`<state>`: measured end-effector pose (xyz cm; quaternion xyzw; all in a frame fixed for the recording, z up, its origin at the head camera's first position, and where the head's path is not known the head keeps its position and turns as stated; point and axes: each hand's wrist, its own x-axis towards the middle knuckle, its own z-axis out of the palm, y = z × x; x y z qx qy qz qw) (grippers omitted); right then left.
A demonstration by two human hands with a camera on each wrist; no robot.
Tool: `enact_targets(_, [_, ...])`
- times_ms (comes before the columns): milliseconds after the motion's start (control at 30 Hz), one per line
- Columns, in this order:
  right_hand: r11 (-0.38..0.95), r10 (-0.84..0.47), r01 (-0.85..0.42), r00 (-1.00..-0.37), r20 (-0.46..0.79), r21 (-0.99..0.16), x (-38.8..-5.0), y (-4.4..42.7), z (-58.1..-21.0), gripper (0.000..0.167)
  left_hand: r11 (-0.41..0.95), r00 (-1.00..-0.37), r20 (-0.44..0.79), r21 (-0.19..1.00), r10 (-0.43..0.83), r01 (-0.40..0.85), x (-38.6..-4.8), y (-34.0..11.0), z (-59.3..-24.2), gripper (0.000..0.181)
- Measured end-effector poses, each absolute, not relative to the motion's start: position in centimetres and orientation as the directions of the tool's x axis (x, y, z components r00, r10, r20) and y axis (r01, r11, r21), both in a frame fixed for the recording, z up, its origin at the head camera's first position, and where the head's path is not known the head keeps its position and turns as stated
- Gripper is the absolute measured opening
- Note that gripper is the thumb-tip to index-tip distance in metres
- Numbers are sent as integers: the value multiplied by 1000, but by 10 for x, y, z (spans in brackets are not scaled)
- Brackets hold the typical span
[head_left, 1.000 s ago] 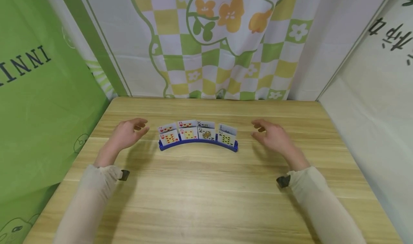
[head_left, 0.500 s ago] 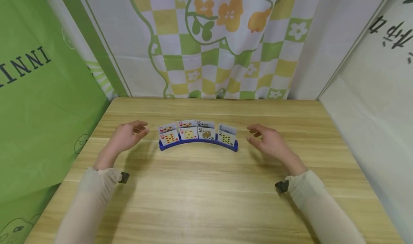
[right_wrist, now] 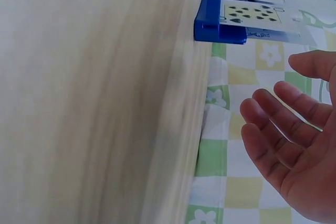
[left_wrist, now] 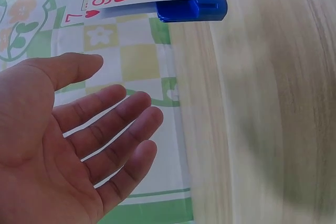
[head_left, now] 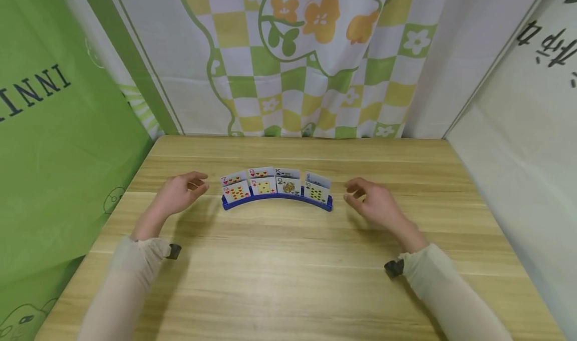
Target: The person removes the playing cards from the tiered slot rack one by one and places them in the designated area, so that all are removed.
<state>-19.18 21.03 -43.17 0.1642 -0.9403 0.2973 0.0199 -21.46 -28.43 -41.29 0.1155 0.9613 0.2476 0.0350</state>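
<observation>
Your left hand and right hand are empty, fingers loosely spread, either side of the blue rack of playing cards on the counter; touch gently, as cards could tip.

Two bare hands, eight visible playing cards, one blue card holder, two sleeves, one wooden table

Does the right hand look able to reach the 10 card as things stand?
Probably yes: the right hand holds nothing, and no object shows between it and the 10 card.
</observation>
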Motion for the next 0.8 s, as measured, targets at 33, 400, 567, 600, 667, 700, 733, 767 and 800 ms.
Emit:
enact_targets(33, [766,-295,-320,-946,138,-557,-191,209,-432,32,848,-970,-11,488,241,205,-214,-284,-414,42])
enact_targets(400, [737,-258,-325,-946,198,-592,-186,200,-435,27,824,-971,-52,541,234,169,-207,-283,-422,41])
enact_targets(567, [725,-259,-335,-942,213,-602,-183,195,-433,25,804,-969,-63,572,241,163,-205,-282,-426,41])
enact_targets(600, [721,-260,-336,-942,213,-606,-183,194,-432,25,803,-969,-64,574,240,161,-205,-282,-427,41])
enact_targets(667, [718,-261,-335,-942,210,-610,-182,192,-431,25,802,-968,-64,575,242,162,-205,-281,-428,42])
enact_targets(700, [717,-261,-335,-942,210,-612,-181,191,-431,25,801,-968,-65,575,244,164,-205,-281,-429,42])
enact_targets(733, [717,-260,-334,-943,209,-612,-181,190,-430,25,801,-967,-65,576,246,165,-205,-281,-430,42])
enact_targets(767, [716,-259,-332,-943,208,-614,-181,189,-430,25,800,-967,-65,577,247,165,-205,-281,-431,42])
enact_targets(800, [713,-258,-332,-943,208,-617,-181,189,-430,25,799,-967,-64,578,246,165,-205,-280,-432,41])
